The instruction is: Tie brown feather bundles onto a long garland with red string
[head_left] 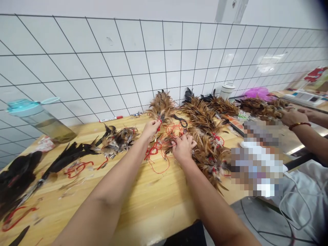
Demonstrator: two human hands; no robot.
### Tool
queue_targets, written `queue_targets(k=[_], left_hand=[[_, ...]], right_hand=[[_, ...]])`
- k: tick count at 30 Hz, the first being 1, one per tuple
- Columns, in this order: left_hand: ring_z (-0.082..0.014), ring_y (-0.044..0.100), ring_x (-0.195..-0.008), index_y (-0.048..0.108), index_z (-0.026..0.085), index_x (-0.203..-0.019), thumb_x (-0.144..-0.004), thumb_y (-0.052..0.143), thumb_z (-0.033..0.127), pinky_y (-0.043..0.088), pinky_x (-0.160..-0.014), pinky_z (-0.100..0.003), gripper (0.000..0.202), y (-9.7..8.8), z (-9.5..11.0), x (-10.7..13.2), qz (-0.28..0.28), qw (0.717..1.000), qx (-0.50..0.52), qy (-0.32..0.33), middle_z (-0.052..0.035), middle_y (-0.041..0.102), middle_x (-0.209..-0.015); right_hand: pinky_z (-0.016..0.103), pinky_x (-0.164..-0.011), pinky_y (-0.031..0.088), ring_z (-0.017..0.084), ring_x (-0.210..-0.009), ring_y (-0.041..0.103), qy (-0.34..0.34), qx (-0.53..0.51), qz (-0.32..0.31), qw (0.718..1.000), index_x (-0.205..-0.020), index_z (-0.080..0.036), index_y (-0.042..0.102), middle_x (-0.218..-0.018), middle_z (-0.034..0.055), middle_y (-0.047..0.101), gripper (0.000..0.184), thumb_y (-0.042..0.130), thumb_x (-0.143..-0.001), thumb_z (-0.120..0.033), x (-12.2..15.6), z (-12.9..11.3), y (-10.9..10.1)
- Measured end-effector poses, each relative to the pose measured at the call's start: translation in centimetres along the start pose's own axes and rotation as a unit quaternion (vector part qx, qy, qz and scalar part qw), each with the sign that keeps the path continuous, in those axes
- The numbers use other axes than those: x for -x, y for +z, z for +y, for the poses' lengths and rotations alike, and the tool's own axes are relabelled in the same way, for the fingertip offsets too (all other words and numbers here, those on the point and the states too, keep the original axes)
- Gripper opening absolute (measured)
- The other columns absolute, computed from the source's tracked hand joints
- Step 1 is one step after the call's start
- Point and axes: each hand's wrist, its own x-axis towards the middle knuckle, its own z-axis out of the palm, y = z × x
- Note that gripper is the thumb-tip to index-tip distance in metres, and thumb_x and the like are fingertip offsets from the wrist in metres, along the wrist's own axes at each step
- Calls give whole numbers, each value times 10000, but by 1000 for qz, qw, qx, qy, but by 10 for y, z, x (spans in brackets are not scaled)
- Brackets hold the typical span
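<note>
My left hand is closed in a pinch at the base of a brown feather bundle, where red string is wound. The bundle's feathers fan out upward, toward the wall. Beside it, my right hand has its fingers curled down on a small clump of loose brown feathers; the fingertips are partly hidden. Tangled red string lies on the table between both hands. Just beyond my right hand are black-handled scissors. Long brown feather bundles tied with red string lie close by on the right.
Black feathers and a mixed feather pile lie to the left. A blue-lidded bottle, a red marker and a white cup stand or lie near the tiled wall. At right, another person's hands work at feathers.
</note>
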Motion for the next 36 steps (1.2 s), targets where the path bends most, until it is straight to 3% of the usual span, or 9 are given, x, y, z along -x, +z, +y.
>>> queue_targets(k=[6, 9, 13, 16, 19, 23, 29, 32, 36], left_hand=[[-80, 344, -492, 442, 180, -552, -754, 558, 365, 267, -525, -222, 298, 19, -22, -15, 23, 996, -84, -9, 56, 405, -488], [-106, 416, -528, 504, 175, -564, -761, 554, 326, 314, -564, -232, 254, 18, -25, -21, 18, 990, -139, -8, 29, 481, -510], [-156, 527, -676, 627, 162, -689, -750, 561, 237, 394, -702, -273, 117, 8, -15, -21, 28, 977, -210, 14, -34, 631, -697], [-172, 567, -807, 660, 170, -869, -770, 544, 208, 425, -826, -308, 157, 0, 2, -7, 43, 968, -240, 63, -66, 670, -943], [-177, 584, -865, 665, 171, -883, -802, 514, 202, 454, -870, -324, 174, -7, 22, 16, -1, 949, -276, 154, -75, 660, -995], [-189, 582, -953, 678, 184, -897, -816, 526, 219, 455, -908, -333, 176, -14, 40, 43, -96, 926, -300, 209, -63, 657, -970], [-221, 570, -952, 670, 207, -991, -762, 600, 202, 459, -868, -356, 240, -12, 33, 62, -223, 860, -396, 232, -66, 631, -972], [-232, 569, -956, 659, 207, -1010, -742, 619, 189, 461, -865, -361, 272, -8, 23, 66, -226, 855, -407, 228, -76, 623, -995], [-245, 558, -1012, 638, 204, -1050, -781, 570, 187, 452, -913, -386, 278, -10, 18, 70, -184, 869, -385, 252, -90, 616, -1055]], right_hand=[[408, -780, 203, 246, -939, 424, -53, -1, -7, 999, -860, -171, 682, -879, 107, 672, 248, 476, -911, -299, -2, 5, 8], [400, -783, 206, 230, -904, 439, -74, -1, 31, 997, -844, -169, 665, -855, 89, 675, 266, 454, -926, -309, -5, 7, 8], [401, -779, 208, 235, -899, 444, -34, 8, 97, 995, -854, -171, 653, -891, 87, 660, 228, 472, -910, -298, -9, 11, 4], [406, -789, 217, 250, -920, 445, -14, 6, 125, 992, -879, -183, 655, -902, 90, 636, 218, 482, -902, -312, -11, 13, 2], [422, -817, 235, 276, -969, 436, -2, -10, 163, 987, -984, -200, 658, -940, 97, 604, 253, 495, -891, -370, -12, 13, -1], [441, -846, 263, 308, -1047, 405, 0, -41, 198, 979, -1115, -197, 626, -1048, 123, 544, 358, 525, -858, -425, -12, 14, -10], [468, -888, 287, 324, -1086, 372, 35, -82, 225, 970, -1149, -190, 595, -1094, 134, 476, 408, 544, -830, -438, -18, 21, -22], [468, -890, 292, 325, -1081, 365, 78, -101, 227, 966, -1129, -182, 600, -1081, 140, 474, 392, 533, -839, -437, -21, 26, -23], [457, -875, 306, 321, -1064, 380, 95, -108, 211, 967, -1083, -183, 620, -1049, 139, 506, 372, 512, -853, -454, -22, 28, -20]])
